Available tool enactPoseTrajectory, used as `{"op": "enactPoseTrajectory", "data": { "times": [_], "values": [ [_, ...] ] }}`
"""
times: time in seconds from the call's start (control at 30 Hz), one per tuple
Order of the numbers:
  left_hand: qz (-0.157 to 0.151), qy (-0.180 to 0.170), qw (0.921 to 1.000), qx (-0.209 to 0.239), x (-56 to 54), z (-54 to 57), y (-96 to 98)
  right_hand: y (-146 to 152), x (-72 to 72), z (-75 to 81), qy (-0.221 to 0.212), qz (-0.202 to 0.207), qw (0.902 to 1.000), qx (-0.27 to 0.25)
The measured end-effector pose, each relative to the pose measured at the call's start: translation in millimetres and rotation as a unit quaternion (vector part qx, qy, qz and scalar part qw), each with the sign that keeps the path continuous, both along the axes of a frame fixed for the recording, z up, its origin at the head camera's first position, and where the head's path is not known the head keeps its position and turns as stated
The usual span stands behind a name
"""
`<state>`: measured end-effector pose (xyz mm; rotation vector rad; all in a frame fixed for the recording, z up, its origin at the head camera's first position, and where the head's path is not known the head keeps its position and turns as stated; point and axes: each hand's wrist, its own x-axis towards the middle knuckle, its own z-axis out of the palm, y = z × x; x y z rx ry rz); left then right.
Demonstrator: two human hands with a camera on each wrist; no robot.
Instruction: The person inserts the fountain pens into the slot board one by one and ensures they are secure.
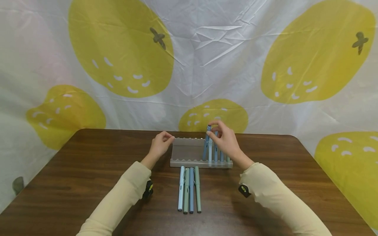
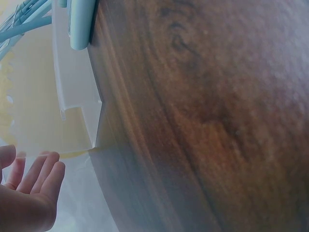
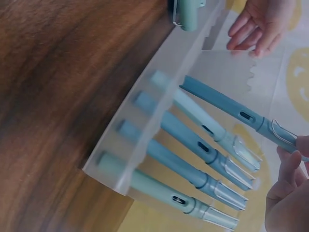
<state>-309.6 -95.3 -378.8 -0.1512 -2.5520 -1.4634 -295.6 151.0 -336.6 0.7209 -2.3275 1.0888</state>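
Head view: a person's two hands work well apart at a clear rack [image 1: 187, 151] with scalloped edges, set toward the far side of a dark wood-grain table [image 1: 73, 167]. The right hand [image 1: 225, 140] pinches a blue pen [image 1: 206, 146] near its clip end, thumb and fingers closed on it, the pen tilted at the rack; whether its lower tip sits in a notch cannot be told. At the rack's upper left corner, the left hand [image 1: 159, 144] pinches the edge between thumb and forefinger, its other fingers loosely extended.

Four pens lean side by side in the rack's right part, clip ends up, seen from the right wrist: a pale blue pen [image 3: 198, 116] nearest the held one, then a mid-blue pen [image 3: 186, 135], a second mid-blue pen [image 3: 174, 162] and a green pen [image 3: 157, 187] at the end. The left part of the rack is bare.

On the table just in front of the rack lie four more pens in a row, from left to right light blue [image 1: 181, 190], green [image 1: 186, 191], blue [image 1: 191, 191] and green [image 1: 198, 191]. Pale sleeves [image 1: 125, 188] cover both arms; behind hangs a white cloth [image 1: 189, 82] printed with yellow fruit.
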Motion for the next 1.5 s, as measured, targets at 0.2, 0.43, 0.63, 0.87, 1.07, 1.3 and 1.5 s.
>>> {"op": "enactPoseTrajectory", "data": {
  "times": [0.2,0.43,0.63,0.87,1.07,1.3,1.5],
  "values": [
    [0.0,0.0,1.0,0.002,-0.1,0.1,0.3,0.1,-1.1,-9.2,0.008,0.013,0.9999,0.005],
    [-0.005,0.0,1.0,0.006,-0.2,-0.8,-0.2,0.0,-2.0,-15.5,-0.009,0.012,0.9998,0.014],
    [-0.009,-0.004,0.9999,0.006,-0.2,-1.5,-0.3,-0.1,-2.8,-14.8,-0.03,0.01,0.9994,0.013],
    [-0.009,-0.004,0.9999,0.005,0.2,-1.2,-0.2,-1.2,-4.2,-13.3,-0.052,0.005,0.9985,0.018],
    [-0.009,-0.007,0.9999,0.008,0.7,-0.5,-0.2,-2.5,-6.0,-13.7,-0.021,0.001,0.999,0.039],
    [-0.004,0.002,1.0,0.008,-0.3,-1.5,0.3,0.0,-6.7,-15.1,0.018,-0.034,0.9929,0.113],
    [-0.003,0.002,1.0,0.008,-0.6,-1.9,0.2,1.4,-7.3,-15.2,0.004,-0.049,0.984,0.172]
  ]
}}
